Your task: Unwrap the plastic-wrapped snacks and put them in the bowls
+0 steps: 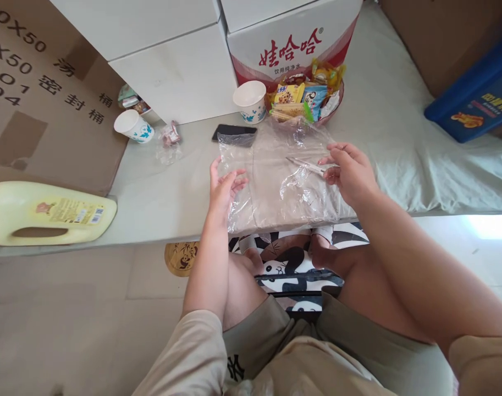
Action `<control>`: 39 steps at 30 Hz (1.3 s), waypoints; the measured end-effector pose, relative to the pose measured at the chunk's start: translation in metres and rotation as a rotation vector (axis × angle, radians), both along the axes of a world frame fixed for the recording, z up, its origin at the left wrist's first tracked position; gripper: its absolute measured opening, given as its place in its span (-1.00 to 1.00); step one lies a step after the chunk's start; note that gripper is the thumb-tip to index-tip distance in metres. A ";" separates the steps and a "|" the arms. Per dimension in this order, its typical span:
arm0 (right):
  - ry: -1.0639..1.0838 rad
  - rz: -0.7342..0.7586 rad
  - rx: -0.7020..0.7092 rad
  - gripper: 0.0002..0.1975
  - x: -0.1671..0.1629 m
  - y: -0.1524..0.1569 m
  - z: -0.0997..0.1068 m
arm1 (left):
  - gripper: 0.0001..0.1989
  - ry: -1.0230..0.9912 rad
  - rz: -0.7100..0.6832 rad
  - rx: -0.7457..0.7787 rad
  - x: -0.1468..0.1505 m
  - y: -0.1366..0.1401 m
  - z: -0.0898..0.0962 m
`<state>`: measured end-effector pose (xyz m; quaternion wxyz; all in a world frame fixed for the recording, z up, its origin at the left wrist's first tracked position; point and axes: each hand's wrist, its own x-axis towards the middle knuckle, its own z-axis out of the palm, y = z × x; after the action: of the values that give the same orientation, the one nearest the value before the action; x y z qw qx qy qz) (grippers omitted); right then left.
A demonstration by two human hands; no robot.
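A crinkled clear plastic bag [271,187] is stretched between my hands over the front edge of the covered surface. My left hand [224,190] grips its left side with curled fingers. My right hand [352,170] is closed around a slim, pointed silver tool [306,165], whose tip points left across the plastic; its exact kind is unclear. Thumb and forefinger of that hand also meet the bag's right edge. Beyond the bag lies a black phone [234,135], its right part under the film. A bowl of wrapped snacks [304,102] sits just behind.
Paper cups stand left [135,127] and centre [251,103]. Between them lies a small wrapped reddish item [170,135]. A pale yellow jug [48,213] rests at the left edge. White boxes [176,71], a brown carton [40,82] and a blue container [477,96] surround the surface.
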<state>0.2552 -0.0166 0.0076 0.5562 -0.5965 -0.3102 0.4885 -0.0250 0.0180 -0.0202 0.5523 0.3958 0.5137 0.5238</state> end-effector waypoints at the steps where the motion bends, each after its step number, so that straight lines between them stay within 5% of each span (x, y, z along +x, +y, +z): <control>1: -0.037 0.012 0.017 -0.84 0.000 0.000 -0.002 | -0.33 0.003 0.010 0.025 -0.002 0.001 -0.001; 5: -0.167 -0.023 0.111 -0.77 0.002 -0.002 -0.006 | -0.40 0.087 0.050 0.160 -0.011 0.006 -0.005; 9: -0.248 -0.015 0.218 -0.55 0.006 -0.005 -0.005 | -0.67 0.187 0.030 0.252 -0.018 0.008 -0.008; 14: -0.409 0.165 0.330 -0.73 0.014 -0.009 -0.008 | -0.67 0.328 -0.031 0.340 -0.025 0.002 -0.003; 19: -0.664 0.277 0.359 -0.63 0.021 -0.013 -0.017 | -0.70 0.499 -0.008 0.313 -0.034 -0.016 0.002; 23: -0.880 0.294 0.319 -0.86 0.023 -0.015 -0.019 | -0.81 0.692 -0.009 0.344 -0.040 -0.029 0.008; 27: -0.980 0.208 0.437 -0.91 0.021 -0.022 -0.007 | -0.92 0.736 0.056 0.339 -0.041 -0.034 0.016; 32: -0.700 0.254 0.509 -0.80 0.017 -0.033 0.015 | -0.92 0.531 0.136 0.402 -0.036 -0.034 0.023; 39: -0.128 0.189 0.251 -0.66 0.004 -0.029 0.016 | -0.72 0.165 0.116 0.170 -0.015 -0.034 0.031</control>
<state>0.2594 -0.0459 0.0231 0.5571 -0.5204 -0.4582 0.4570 -0.0401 -0.0156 0.0104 0.4414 0.4525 0.5334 0.5621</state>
